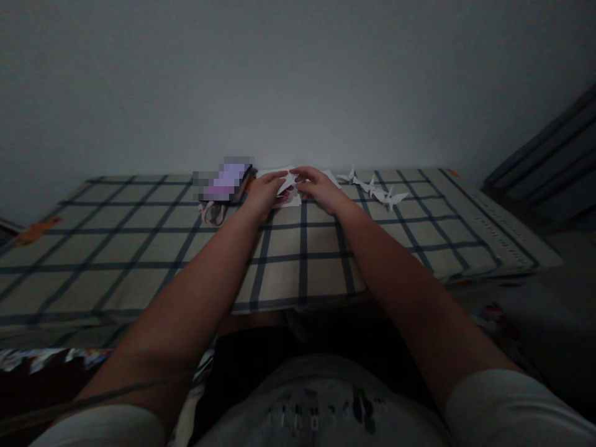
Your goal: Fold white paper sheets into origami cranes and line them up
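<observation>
Both hands meet over the far middle of the table, around a small piece of folded white paper point(287, 184). My left hand point(267, 191) grips it from the left, fingers closed along its edge. From the right, my right hand point(320, 188) pinches the same paper with thumb and fingers. Beneath them lies white sheet paper point(331, 178), largely covered by the hands. Fine folds are too dark and small to make out. Several folded paper cranes point(372, 187) stand in a row to the right of my right hand.
A phone point(227, 181) with a lit, blurred screen leans to the left of my left hand, a pale strap loop point(213, 213) beside it. A checked cloth point(279, 279) covers the table. The wall point(298, 81) rises directly behind its far edge.
</observation>
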### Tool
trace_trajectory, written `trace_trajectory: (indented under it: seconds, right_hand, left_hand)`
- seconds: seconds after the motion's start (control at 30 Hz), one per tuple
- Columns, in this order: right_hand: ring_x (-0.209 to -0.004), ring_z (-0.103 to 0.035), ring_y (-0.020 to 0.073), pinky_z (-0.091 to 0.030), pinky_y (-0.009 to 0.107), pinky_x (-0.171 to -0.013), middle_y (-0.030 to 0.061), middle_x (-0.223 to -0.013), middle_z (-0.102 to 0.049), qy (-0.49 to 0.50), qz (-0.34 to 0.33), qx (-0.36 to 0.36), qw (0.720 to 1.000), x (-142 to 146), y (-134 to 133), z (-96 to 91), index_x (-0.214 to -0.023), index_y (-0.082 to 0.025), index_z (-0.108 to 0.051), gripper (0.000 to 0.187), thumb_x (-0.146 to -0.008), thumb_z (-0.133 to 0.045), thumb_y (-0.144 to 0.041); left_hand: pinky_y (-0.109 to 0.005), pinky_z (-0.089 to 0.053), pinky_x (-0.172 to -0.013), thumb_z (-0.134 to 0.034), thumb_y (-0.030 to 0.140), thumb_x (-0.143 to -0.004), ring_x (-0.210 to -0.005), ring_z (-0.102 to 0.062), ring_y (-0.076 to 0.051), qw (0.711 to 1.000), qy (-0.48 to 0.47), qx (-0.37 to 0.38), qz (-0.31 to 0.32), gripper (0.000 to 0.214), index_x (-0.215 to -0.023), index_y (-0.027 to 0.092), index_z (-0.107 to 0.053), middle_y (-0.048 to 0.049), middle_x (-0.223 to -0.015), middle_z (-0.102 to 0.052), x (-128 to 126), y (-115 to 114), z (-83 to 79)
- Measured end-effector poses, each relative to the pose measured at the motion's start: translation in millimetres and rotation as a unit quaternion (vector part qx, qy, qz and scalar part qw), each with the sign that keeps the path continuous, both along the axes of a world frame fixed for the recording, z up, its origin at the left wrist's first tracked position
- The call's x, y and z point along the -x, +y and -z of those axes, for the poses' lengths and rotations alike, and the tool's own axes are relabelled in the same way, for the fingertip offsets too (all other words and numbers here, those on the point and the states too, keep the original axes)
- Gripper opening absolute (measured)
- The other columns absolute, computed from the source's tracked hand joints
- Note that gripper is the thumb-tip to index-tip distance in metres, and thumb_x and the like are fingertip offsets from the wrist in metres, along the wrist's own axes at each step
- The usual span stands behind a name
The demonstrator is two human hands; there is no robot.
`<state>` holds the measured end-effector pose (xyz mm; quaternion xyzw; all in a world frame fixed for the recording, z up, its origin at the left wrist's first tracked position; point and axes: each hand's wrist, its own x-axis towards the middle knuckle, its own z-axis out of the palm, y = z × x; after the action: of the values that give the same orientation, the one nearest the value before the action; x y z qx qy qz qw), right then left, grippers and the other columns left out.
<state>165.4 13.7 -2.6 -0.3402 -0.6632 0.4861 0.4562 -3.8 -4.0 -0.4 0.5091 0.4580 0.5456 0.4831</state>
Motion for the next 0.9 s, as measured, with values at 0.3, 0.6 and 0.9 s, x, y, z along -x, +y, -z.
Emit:
trace_trajectory:
  seconds: [0.3,0.6,0.9]
  right_hand:
    - [-0.071,-0.056,0.0116,-0.048,0.024,-0.064,0.0017,-0.085,-0.067,-0.082,0.041,-0.057,0.994,-2,7,6.6,-0.097,-0.019,-0.07,0.018,-0.081,-0.062,-0.019]
    - [-0.088,-0.061,0.0166,-0.048,0.032,-0.086,0.0064,-0.097,-0.07,-0.177,0.077,-0.206,0.959,-7,8,4.1,-0.097,-0.017,-0.077,0.019,-0.081,-0.067,-0.017]
    - [-0.089,-0.063,0.0158,-0.048,0.03,-0.085,0.0066,-0.096,-0.073,-0.153,0.035,-0.167,0.973,-10,10,1.8,-0.098,-0.017,-0.078,0.018,-0.085,-0.068,-0.025]
  left_hand:
    - [-0.03,-0.058,-0.081,-0.071,0.022,-0.08,-0.089,-0.068,-0.015,0.999,-0.037,0.0,0.007,0.029,-0.108,0.015,-0.071,-0.0095,-0.112,-0.069,0,-1,-1.5]
    - [-0.035,-0.055,-0.095,-0.074,0.016,-0.076,-0.087,-0.068,-0.015,0.999,-0.035,0.004,0.022,0.016,-0.091,0.012,-0.071,-0.0076,-0.097,-0.071,2,0,0.9]
    - [-0.033,-0.057,-0.09,-0.072,0.011,-0.079,-0.083,-0.07,-0.014,0.999,-0.034,0.011,0.023,0.042,-0.12,0.014,-0.068,-0.0087,-0.096,-0.072,5,7,1.6]
